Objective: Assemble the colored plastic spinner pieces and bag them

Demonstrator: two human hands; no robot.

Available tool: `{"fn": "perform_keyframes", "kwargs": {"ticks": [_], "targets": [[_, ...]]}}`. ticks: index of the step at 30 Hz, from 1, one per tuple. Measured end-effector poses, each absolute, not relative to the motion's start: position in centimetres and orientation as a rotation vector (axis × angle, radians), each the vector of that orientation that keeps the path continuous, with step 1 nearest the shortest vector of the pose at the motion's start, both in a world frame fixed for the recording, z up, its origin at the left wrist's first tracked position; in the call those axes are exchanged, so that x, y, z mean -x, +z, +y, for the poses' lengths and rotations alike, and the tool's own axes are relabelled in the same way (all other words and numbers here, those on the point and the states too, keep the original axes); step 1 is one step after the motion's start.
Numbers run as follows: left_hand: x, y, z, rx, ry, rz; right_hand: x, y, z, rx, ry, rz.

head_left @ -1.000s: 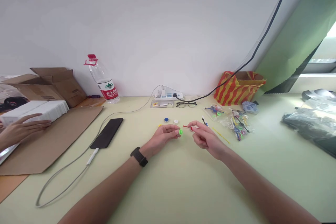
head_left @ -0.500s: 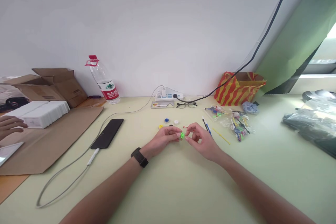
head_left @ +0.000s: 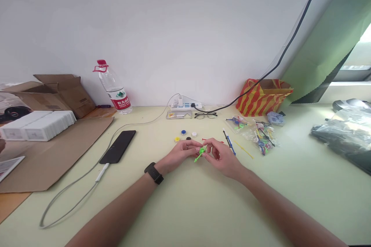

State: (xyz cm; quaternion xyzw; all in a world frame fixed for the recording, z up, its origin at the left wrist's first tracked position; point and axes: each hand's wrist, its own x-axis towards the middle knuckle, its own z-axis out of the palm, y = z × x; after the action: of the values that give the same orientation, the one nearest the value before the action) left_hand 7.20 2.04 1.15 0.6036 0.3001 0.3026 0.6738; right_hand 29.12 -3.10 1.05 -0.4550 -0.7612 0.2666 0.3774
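My left hand [head_left: 181, 153] and my right hand [head_left: 222, 156] meet over the middle of the pale green table [head_left: 185, 208]. Both pinch a small bright green plastic piece [head_left: 201, 153], a disc on a thin stick that points down and to the left. A black watch [head_left: 154, 173] sits on my left wrist. Just beyond the fingers lie a thin red stick [head_left: 204, 139], a blue stick [head_left: 230, 141], a yellow stick [head_left: 244, 149], and small blue, yellow, black and white discs [head_left: 183, 132].
Clear bags of coloured parts [head_left: 262, 135] lie to the right, before a striped red-yellow bag [head_left: 262, 96]. A black phone [head_left: 118, 146] on a cable, a water bottle [head_left: 113, 88], glasses [head_left: 205, 115], a power strip [head_left: 185, 104], cardboard boxes [head_left: 55, 92] and white boxes [head_left: 37, 124] stand left and behind.
My right hand closed in on the left and now pinches the green piece with it; the red stick lies on the table. Another person's hand at the far left edge withdrew.
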Motion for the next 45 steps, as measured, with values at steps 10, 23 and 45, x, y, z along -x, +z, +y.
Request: {"fn": "perform_keyframes", "kwargs": {"ticks": [10, 23, 45], "targets": [[-7.5, 0.6, 1.8, -1.423, 0.734, 0.727, -29.4, 0.5, -2.5, 1.152, 0.473, -1.867], [-8.2, 0.4, 0.8, -1.645, 0.792, 0.829, -29.4, 0.6, -1.7, 1.170, 1.094, -1.640], [-8.1, 0.0, 0.8, -2.202, 0.826, 1.019, -30.2, -1.6, -0.6, 1.191, 0.876, -1.850]]}}
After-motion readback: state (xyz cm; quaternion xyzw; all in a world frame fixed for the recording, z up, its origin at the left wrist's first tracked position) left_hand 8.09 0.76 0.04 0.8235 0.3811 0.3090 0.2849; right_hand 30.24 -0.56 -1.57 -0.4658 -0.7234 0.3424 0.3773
